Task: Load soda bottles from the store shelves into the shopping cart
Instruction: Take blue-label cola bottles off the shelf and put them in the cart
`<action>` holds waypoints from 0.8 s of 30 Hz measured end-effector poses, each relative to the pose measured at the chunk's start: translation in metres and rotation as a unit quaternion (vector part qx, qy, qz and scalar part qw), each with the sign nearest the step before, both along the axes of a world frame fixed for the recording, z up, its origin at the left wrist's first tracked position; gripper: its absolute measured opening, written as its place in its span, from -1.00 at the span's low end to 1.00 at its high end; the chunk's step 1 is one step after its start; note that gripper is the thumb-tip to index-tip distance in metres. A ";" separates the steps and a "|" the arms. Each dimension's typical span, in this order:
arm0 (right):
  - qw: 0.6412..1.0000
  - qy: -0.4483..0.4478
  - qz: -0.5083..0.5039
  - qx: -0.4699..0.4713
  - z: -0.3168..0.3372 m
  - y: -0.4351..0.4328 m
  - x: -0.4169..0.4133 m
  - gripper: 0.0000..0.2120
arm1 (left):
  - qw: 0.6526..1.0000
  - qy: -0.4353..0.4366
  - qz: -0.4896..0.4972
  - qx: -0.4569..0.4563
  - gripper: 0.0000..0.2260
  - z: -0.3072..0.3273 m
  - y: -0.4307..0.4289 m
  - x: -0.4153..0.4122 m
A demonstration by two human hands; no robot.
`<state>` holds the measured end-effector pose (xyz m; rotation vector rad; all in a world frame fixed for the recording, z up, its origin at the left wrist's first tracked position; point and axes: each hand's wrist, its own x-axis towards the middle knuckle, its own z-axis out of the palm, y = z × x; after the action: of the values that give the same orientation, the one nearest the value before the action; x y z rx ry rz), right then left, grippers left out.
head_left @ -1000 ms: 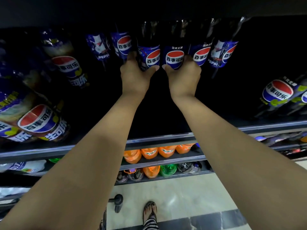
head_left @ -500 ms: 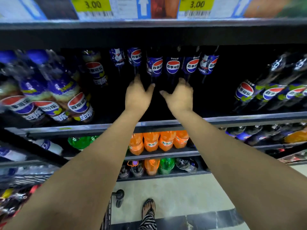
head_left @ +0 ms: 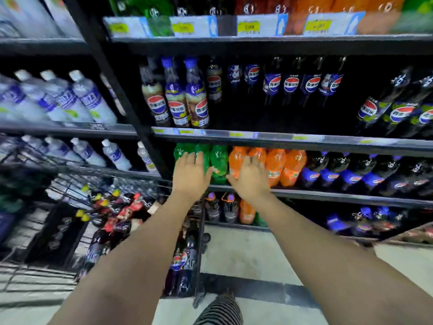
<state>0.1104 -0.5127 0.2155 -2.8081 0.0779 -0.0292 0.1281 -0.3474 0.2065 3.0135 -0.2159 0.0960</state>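
My left hand (head_left: 191, 175) is spread open in front of the green soda bottles (head_left: 219, 164) on the middle shelf. My right hand (head_left: 250, 179) is spread open over the orange soda bottles (head_left: 284, 166) beside them; neither hand holds a bottle. A row of dark Pepsi bottles (head_left: 290, 84) stands deep on the shelf above. The wire shopping cart (head_left: 72, 186) sits at lower left with several soda bottles (head_left: 117, 212) lying in it.
White-and-blue water bottles (head_left: 77, 99) fill the shelves at left behind a black upright post (head_left: 117, 90). More Pepsi bottles (head_left: 351, 177) stand at right of the orange ones. A shelf edge (head_left: 281, 139) juts out above my hands. Pale floor (head_left: 246, 252) lies below.
Both hands have come away from the Pepsi row on the upper shelf and dropped to the green and orange bottles one shelf lower. The view has pulled back, showing the cart.
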 end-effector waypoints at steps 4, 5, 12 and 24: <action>0.997 0.052 0.049 0.004 -0.026 0.045 -0.041 -0.39 | 0.997 0.053 0.040 0.025 -0.44 -0.023 0.058 -0.049; 0.996 0.069 0.058 0.011 -0.033 0.056 -0.049 -0.40 | 0.996 0.071 0.051 0.032 -0.45 -0.029 0.070 -0.060; 0.978 0.159 0.131 0.017 -0.076 0.127 -0.083 -0.43 | 0.968 0.193 0.149 0.059 -0.40 -0.083 0.151 -0.127; 0.941 0.331 0.052 0.041 -0.161 0.228 -0.082 -0.39 | 0.910 0.369 0.188 0.002 -0.28 -0.154 0.272 -0.119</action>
<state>0.0288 -0.2849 0.0544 -2.6063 0.0833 0.9189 0.0088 -0.0755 0.0525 2.7974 0.4338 -0.9846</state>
